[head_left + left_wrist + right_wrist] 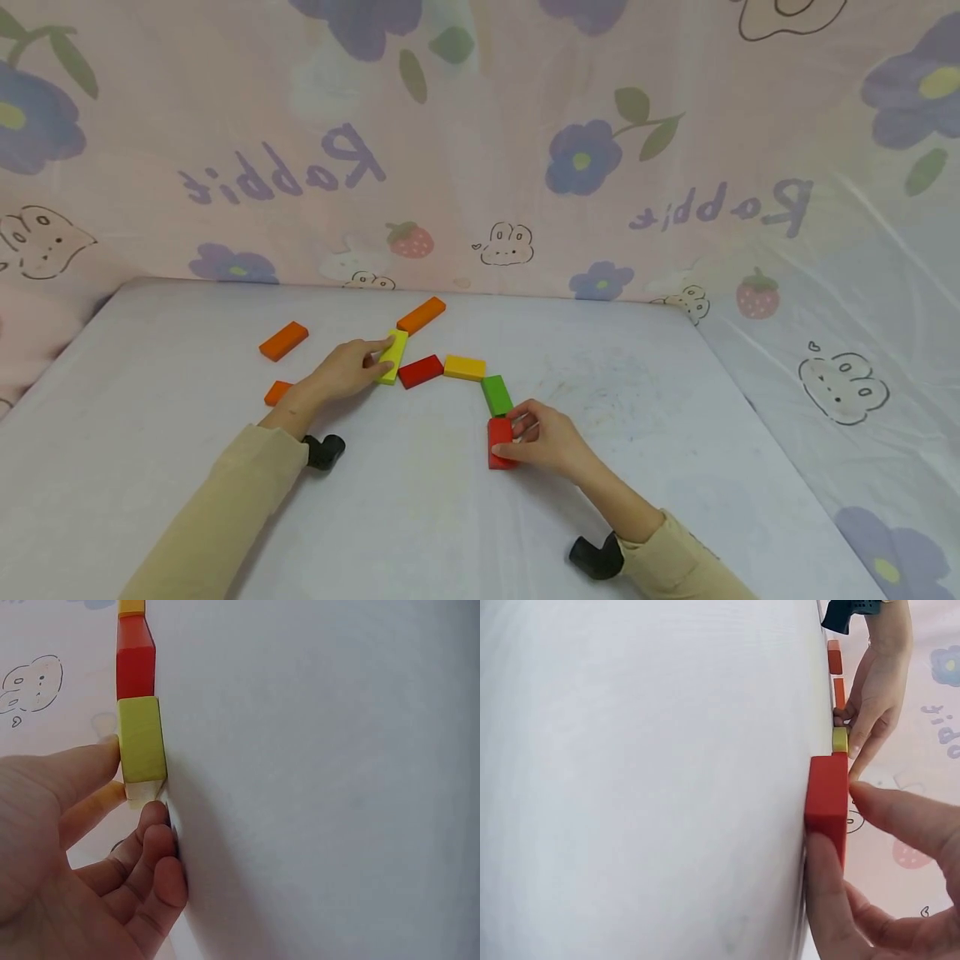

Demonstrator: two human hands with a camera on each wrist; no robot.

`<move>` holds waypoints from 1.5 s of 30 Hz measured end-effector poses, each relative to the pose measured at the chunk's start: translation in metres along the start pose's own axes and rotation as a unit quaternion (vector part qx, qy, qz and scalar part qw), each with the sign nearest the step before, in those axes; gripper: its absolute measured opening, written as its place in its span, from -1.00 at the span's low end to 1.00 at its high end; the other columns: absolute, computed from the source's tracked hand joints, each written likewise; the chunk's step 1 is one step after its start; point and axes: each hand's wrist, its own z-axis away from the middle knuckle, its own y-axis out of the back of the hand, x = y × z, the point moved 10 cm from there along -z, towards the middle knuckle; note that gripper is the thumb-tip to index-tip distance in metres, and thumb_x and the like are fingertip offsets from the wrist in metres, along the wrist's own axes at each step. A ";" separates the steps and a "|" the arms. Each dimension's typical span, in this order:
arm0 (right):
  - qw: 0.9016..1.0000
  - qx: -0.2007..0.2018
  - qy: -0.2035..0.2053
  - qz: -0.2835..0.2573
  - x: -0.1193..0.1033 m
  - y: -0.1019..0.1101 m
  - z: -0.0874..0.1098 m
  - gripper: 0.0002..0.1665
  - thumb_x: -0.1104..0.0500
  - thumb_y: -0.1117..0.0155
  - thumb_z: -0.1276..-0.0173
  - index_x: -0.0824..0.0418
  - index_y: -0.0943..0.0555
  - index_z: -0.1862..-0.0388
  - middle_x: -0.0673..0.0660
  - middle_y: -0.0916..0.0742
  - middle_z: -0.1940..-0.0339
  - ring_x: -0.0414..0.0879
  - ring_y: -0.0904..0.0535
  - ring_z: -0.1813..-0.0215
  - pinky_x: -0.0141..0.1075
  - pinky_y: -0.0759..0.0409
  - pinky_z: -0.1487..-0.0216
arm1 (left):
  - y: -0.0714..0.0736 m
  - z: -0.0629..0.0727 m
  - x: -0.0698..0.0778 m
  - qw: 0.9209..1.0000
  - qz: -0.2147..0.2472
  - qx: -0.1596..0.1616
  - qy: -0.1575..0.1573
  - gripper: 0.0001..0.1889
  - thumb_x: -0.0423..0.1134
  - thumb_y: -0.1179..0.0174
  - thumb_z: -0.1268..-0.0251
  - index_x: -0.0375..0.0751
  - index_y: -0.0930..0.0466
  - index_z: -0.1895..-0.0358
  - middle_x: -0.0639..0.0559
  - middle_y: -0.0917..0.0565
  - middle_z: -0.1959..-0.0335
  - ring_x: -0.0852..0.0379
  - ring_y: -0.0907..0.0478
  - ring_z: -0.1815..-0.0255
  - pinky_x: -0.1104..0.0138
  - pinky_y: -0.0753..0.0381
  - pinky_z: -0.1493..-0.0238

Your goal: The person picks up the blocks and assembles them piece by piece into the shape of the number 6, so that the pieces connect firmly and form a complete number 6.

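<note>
My left hand (348, 368) pinches a yellow-green block (393, 357) between thumb and fingers; the left wrist view shows the same yellow-green block (141, 739) with the other fingers curled below it. In front of me, my right hand (550, 440) grips a red block (500, 443) at the near end of a curved row of blocks. Seen from the right wrist, thumb and fingertips hold this red block (829, 787) by its sides. Between the hands lie another red block (421, 372), an orange-yellow block (465, 367) and a green block (497, 396), nearly end to end.
An orange block (422, 316) meets the yellow-green block's far end. To the left lie another orange block (283, 342) and an orange block (277, 392) partly behind the left wrist. Black devices (597, 557) sit at both wrists. A printed curtain (480, 150) stands behind the white table (420, 533).
</note>
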 end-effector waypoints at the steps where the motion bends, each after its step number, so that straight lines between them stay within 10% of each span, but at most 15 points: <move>1: 1.000 0.001 -0.003 -0.002 0.000 0.000 0.000 -0.49 0.13 -0.53 -0.02 0.25 -0.55 0.08 0.04 -0.63 0.33 -0.16 -0.54 0.31 -0.35 -0.54 0.33 | 0.000 0.000 0.000 1.000 0.000 0.000 -0.001 -0.43 -0.19 -0.07 -0.42 -0.22 -0.21 -0.44 -0.07 -0.38 0.41 0.05 -0.32 0.32 0.32 -0.28 0.36; 29: 0.999 0.032 -0.014 -0.001 0.001 0.001 -0.009 -0.54 0.09 -0.57 0.02 0.24 -0.49 0.30 0.06 -0.58 0.43 -0.14 -0.47 0.43 -0.34 -0.44 0.42 | -0.001 0.000 0.000 1.000 -0.008 -0.003 0.007 -0.42 -0.18 -0.07 -0.42 -0.21 -0.19 -0.44 -0.09 -0.39 0.38 0.04 -0.33 0.30 0.32 -0.29 0.34; 38: 0.998 0.045 -0.020 0.028 -0.002 0.001 -0.012 -0.07 0.04 -0.59 0.05 0.30 -0.37 -0.27 0.19 -0.58 0.07 -0.07 -0.51 0.20 -0.26 -0.57 0.22 | 0.001 0.001 0.003 1.000 -0.003 -0.002 0.000 -0.42 -0.19 -0.07 -0.42 -0.24 -0.19 -0.44 -0.09 -0.38 0.39 0.04 -0.33 0.31 0.32 -0.27 0.36; 45: 0.998 0.037 -0.016 0.042 -0.005 -0.002 -0.013 -0.07 0.03 -0.57 0.02 0.31 -0.37 -0.29 0.17 -0.60 0.11 -0.06 -0.51 0.17 -0.22 -0.58 0.17 | 0.001 0.002 0.003 1.000 0.004 -0.003 -0.001 -0.43 -0.20 -0.07 -0.42 -0.24 -0.19 -0.44 -0.08 -0.37 0.41 0.05 -0.32 0.33 0.32 -0.26 0.37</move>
